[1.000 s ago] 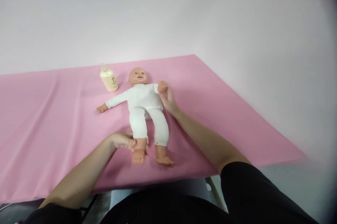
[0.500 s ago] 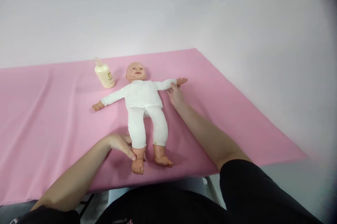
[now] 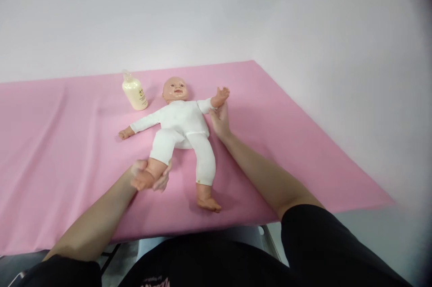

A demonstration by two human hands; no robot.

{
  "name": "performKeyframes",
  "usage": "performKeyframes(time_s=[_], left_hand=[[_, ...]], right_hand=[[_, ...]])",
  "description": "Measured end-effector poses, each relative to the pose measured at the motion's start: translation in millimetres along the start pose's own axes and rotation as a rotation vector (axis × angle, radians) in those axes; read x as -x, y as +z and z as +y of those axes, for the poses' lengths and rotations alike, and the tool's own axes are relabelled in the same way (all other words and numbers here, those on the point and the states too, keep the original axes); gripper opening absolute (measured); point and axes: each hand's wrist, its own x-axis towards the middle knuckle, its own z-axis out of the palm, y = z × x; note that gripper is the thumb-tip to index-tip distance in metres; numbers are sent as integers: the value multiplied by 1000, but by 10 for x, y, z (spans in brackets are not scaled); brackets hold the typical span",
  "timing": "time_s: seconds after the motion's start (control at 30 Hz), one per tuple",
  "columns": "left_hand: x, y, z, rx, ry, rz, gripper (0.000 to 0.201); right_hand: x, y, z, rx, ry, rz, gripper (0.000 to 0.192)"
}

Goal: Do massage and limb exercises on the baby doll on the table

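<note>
On a pink cloth (image 3: 60,143) against a pale wall, a baby doll (image 3: 180,123) in white lies on its back, head away from me. A cream bottle (image 3: 134,92) stands just beside its head. My left hand (image 3: 151,178) grips its bent leg; my right hand (image 3: 220,119) holds its raised arm.

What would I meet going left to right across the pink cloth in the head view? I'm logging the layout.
Doll's outstretched hand → lotion bottle → left hand holding the doll's raised foot → doll's head → doll's lying foot → right hand at the doll's lifted arm.
</note>
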Motion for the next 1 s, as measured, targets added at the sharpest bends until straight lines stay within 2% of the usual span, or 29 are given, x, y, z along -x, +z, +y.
performKeyframes(time_s=[0.1,0.2,0.3,0.4,0.53,0.63,0.73,0.87,0.93,1.0], left_hand=[[-81,-1,29,64,232,266,58],[-189,73,90,142,335,471,47],[-270,119,113,202,352,580,45],[-309,110,98,226,340,583,45],[-307,80,76,205,322,538,44],[-271,65,54,156,294,450,47],[-210,50,13,56,193,214,55],[-138,43,-11,-130,-107,-116,62],[-124,37,-6,-240,-225,-200,57],[-121,25,-5,-339,-273,-209,52]], right_hand=[[92,41,-34,113,-28,-172,53],[140,42,-72,241,-92,-319,44],[127,42,-102,332,-167,-424,39],[99,52,-109,392,-214,-498,36],[100,59,-103,396,-214,-514,34],[115,52,-89,351,-191,-434,37],[84,20,-42,274,-145,-246,50],[-54,-110,104,169,-67,37,73],[-123,-200,208,136,1,143,79],[-166,-275,313,67,156,243,79]])
